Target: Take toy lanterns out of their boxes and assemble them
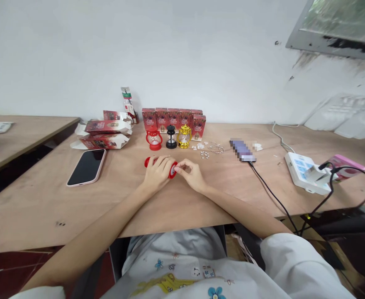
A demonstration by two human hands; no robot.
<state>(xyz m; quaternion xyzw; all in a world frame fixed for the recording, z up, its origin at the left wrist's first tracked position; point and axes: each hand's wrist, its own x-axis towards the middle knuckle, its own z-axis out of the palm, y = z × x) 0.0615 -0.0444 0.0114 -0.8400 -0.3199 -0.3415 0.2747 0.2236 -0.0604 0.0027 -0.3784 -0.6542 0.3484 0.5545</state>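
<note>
On its side, a small red lantern (172, 170) is gripped by my left hand (159, 171), its round base facing right. My right hand (193, 176) pinches its thumb and forefinger together at that base; whatever is between the fingertips is too small to make out. Behind my hands stand three small lanterns: a red lantern (154, 145), a black lantern (171, 139) and a gold lantern (184, 137). Several button cells (205, 155), small white pieces (200, 145) and thin wire handles (216, 148) lie to their right.
Upright red boxes (167, 119) line the wall, with opened cartons (104, 135) and a bottle (129, 107) to their left. A black-screened phone (87, 167) lies at left. At right are a plugged-in phone (242, 150), a power strip (305, 172) and black cables (274, 199).
</note>
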